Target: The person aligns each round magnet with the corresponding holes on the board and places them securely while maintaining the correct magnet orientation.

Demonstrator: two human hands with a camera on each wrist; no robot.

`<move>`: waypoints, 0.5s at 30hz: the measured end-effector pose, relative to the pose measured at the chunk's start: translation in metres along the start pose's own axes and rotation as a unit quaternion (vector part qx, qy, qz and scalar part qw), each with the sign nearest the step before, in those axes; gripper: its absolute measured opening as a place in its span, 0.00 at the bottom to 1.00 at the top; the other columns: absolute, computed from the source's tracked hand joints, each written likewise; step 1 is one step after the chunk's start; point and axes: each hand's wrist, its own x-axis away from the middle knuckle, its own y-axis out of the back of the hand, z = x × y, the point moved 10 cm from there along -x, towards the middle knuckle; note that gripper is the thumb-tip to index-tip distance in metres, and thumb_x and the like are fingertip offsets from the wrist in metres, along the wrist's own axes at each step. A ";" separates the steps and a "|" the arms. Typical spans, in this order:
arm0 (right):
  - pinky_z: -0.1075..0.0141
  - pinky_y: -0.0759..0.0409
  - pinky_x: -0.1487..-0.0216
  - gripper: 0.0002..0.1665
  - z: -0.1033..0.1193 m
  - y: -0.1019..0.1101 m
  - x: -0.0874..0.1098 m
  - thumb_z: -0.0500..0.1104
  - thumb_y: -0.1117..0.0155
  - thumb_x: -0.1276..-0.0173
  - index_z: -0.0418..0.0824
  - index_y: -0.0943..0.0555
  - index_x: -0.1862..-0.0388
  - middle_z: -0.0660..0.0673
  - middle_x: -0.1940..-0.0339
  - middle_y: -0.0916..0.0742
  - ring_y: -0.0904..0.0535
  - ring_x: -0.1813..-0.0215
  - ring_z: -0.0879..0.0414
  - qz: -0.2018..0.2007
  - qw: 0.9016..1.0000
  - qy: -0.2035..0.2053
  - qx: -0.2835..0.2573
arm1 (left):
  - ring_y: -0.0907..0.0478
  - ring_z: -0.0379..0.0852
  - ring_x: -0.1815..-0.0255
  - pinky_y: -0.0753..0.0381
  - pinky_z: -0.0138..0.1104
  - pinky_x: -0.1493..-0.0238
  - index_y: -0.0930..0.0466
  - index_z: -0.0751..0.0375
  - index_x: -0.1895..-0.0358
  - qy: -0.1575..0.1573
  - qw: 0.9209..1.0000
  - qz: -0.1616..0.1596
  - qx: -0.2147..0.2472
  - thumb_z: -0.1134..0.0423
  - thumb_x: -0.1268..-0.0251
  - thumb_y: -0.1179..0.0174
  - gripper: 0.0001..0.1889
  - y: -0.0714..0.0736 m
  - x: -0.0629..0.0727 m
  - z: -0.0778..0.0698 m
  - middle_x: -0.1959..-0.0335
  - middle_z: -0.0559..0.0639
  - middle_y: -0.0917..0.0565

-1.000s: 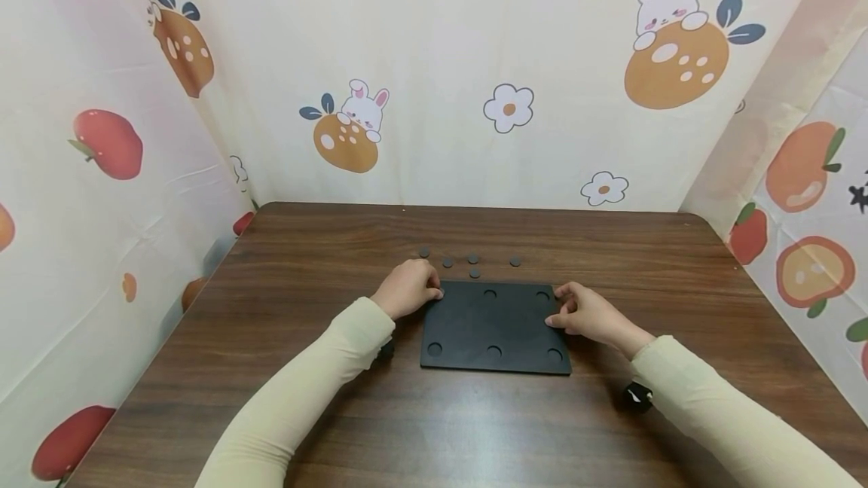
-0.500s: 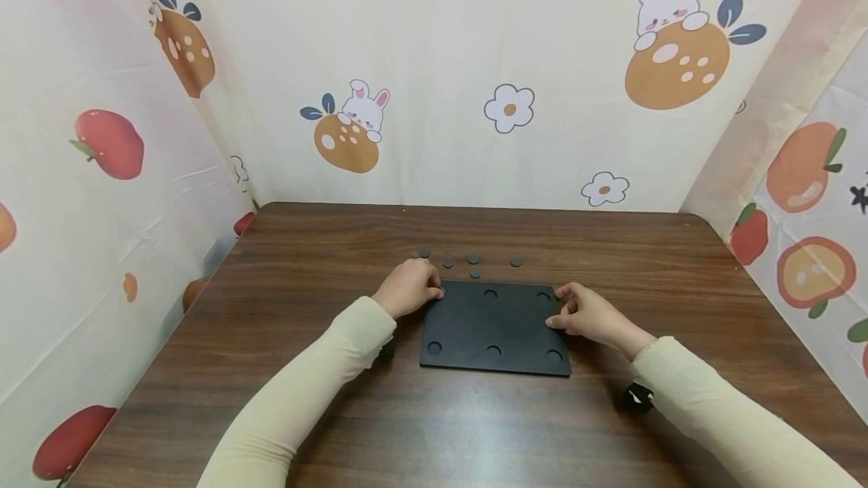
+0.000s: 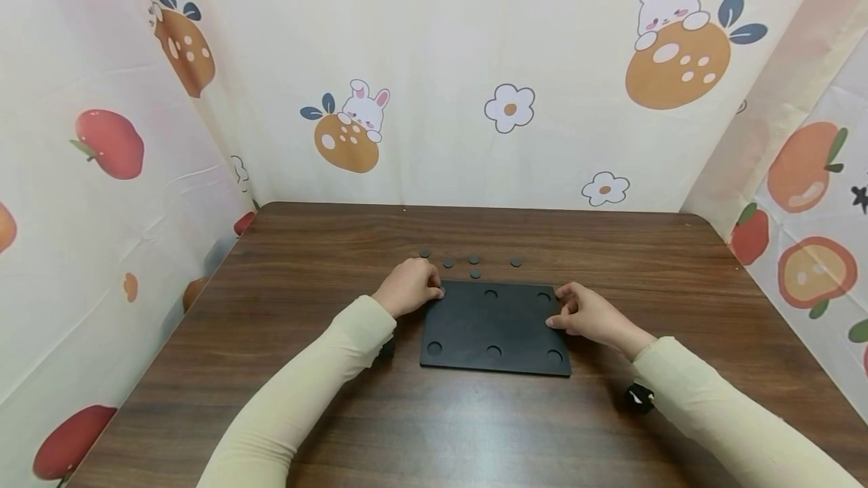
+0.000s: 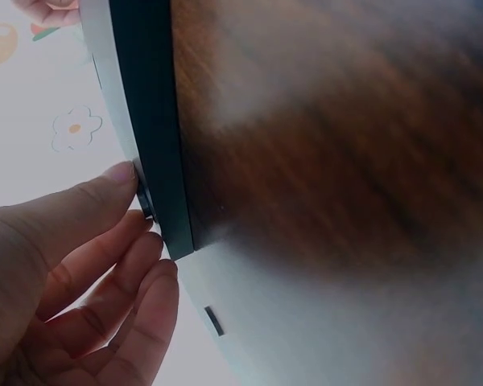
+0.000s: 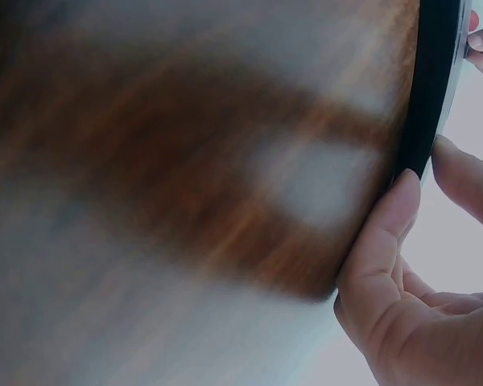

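Observation:
A flat black board point(image 3: 495, 330) with round recesses along its front and back edges lies on the wooden table. At its back left corner my left hand point(image 3: 410, 288) pinches a small dark disc point(image 4: 146, 205) between thumb and fingers, right at the board's surface. The hand hides the recess there. My right hand point(image 3: 586, 313) grips the board's right edge near the back corner, thumb on the top face and a finger against the side. In the right wrist view, the fingertips point(image 5: 406, 189) meet the board's edge.
Behind the board, several loose dark discs point(image 3: 473, 259) lie scattered on the table point(image 3: 325, 247). One disc point(image 3: 424, 252) sits just beyond my left hand. A patterned curtain point(image 3: 434, 134) hangs along the back of the table, with more at both sides.

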 end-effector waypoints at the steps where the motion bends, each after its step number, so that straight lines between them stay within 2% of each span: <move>1: 0.61 0.17 0.59 0.39 0.000 0.000 0.000 0.44 0.30 0.36 0.29 0.37 0.34 0.44 0.70 0.23 0.24 0.68 0.54 0.000 1.000 0.000 0.000 | 0.21 0.40 0.70 0.20 0.34 0.64 0.12 0.57 0.65 0.001 1.000 0.001 0.001 0.60 0.39 0.31 0.05 0.000 0.000 0.000 0.68 0.47 0.14; 15: 0.61 0.16 0.57 0.39 -0.002 0.000 -0.002 0.44 0.30 0.35 0.29 0.37 0.33 0.44 0.70 0.23 0.24 0.67 0.55 0.003 1.000 -0.002 -0.006 | 0.21 0.40 0.69 0.20 0.35 0.63 0.12 0.57 0.64 0.008 1.000 0.000 -0.005 0.59 0.39 0.31 0.06 0.001 0.000 0.001 0.67 0.47 0.14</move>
